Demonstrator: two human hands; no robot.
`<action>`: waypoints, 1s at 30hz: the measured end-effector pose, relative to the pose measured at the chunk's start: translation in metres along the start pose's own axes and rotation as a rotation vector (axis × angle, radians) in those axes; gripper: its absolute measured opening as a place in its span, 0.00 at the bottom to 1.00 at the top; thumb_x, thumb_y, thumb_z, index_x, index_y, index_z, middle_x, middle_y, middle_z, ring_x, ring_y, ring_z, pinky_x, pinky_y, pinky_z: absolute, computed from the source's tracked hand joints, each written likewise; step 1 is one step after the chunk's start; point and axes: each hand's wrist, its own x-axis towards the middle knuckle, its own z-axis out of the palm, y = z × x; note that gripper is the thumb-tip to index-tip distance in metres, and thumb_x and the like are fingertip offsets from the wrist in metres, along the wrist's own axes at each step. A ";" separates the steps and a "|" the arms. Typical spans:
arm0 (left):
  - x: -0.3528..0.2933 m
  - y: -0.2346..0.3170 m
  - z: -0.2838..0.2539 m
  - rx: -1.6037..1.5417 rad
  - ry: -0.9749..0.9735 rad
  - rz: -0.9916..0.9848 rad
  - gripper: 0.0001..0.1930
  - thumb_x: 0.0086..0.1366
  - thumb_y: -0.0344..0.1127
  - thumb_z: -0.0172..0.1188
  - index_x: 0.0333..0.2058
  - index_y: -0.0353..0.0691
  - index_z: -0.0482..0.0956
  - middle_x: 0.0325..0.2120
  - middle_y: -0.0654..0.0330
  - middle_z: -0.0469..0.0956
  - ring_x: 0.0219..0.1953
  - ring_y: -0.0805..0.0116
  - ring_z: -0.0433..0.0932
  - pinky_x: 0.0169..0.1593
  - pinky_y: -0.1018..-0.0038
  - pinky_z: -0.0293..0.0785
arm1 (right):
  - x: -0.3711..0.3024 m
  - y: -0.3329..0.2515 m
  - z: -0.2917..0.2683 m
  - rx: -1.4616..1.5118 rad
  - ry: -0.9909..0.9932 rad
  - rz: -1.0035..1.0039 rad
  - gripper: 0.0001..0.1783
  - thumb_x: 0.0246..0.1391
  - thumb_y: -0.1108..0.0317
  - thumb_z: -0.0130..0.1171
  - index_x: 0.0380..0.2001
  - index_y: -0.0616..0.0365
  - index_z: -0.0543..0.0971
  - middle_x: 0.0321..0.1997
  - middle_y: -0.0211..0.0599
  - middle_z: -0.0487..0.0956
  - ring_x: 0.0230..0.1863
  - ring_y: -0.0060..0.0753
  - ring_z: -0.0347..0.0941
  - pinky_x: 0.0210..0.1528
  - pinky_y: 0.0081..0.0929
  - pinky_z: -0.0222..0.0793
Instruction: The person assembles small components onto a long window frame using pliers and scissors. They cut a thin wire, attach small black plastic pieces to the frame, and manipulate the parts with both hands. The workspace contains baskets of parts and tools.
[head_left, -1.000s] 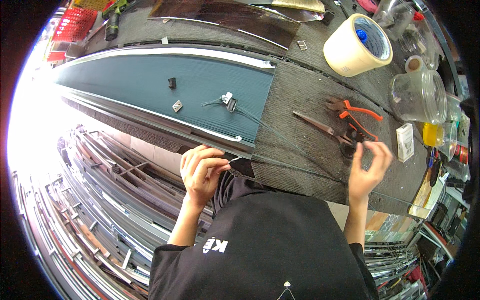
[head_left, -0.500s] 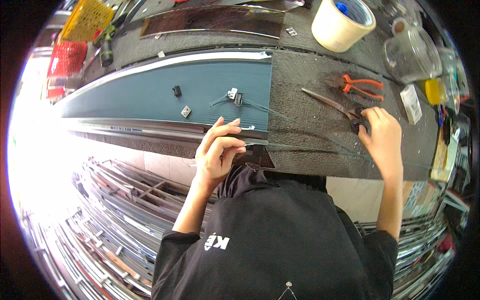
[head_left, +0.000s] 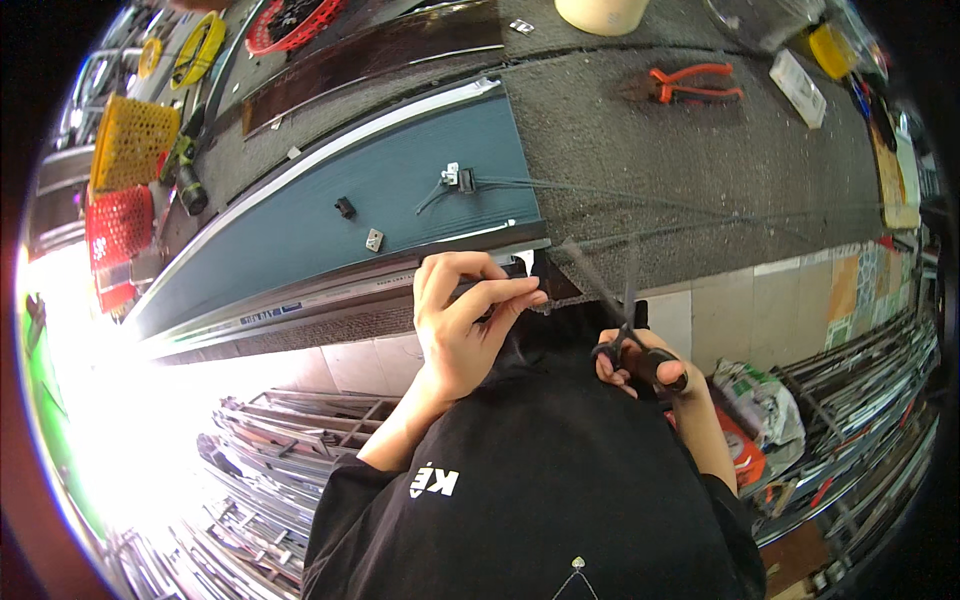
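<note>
My right hand has its fingers through the handles of a pair of scissors. The blades are spread apart and point up toward the table's near edge, blurred by motion. Beside the near corner of a dark blue-grey panel, my left hand is closed in a pinch, thumb against fingertips. Whatever lies in that pinch is too small to make out. Thin grey cords trail to the right from a small black and white fitting on the panel. A silvery profile runs along the panel's near side.
On the panel lie a black piece and a metal plate. Orange-handled pliers rest beyond, near a white box. A drill and a yellow basket stand at left. Metal bars fill the floor at right.
My right hand has lifted the scissors off the table and brought them left and nearer my body, blades now spread. My left hand's fingers have closed tighter. The view has shifted.
</note>
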 end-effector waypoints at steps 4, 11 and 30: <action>0.004 -0.002 0.006 -0.139 -0.014 0.037 0.10 0.47 0.31 0.75 0.30 0.42 0.86 0.27 0.65 0.81 0.30 0.68 0.78 0.36 0.72 0.71 | 0.020 0.034 -0.024 0.091 -0.244 0.022 0.54 0.26 0.18 0.66 0.39 0.61 0.73 0.28 0.33 0.73 0.19 0.14 0.64 0.16 0.10 0.57; 0.018 0.000 0.006 0.066 0.004 0.248 0.09 0.47 0.25 0.74 0.28 0.40 0.85 0.27 0.63 0.82 0.31 0.65 0.76 0.38 0.72 0.72 | 0.096 0.072 -0.016 0.345 -0.541 -0.060 0.61 0.27 0.23 0.68 0.53 0.63 0.68 0.36 0.36 0.73 0.27 0.22 0.68 0.18 0.13 0.58; -0.028 -0.027 0.018 -0.225 -0.061 0.009 0.07 0.52 0.18 0.68 0.25 0.37 0.80 0.25 0.63 0.80 0.33 0.70 0.74 0.31 0.79 0.68 | 0.145 0.095 0.007 0.312 -0.464 -0.381 0.47 0.34 0.18 0.59 0.28 0.60 0.72 0.17 0.24 0.66 0.12 0.17 0.62 0.11 0.16 0.58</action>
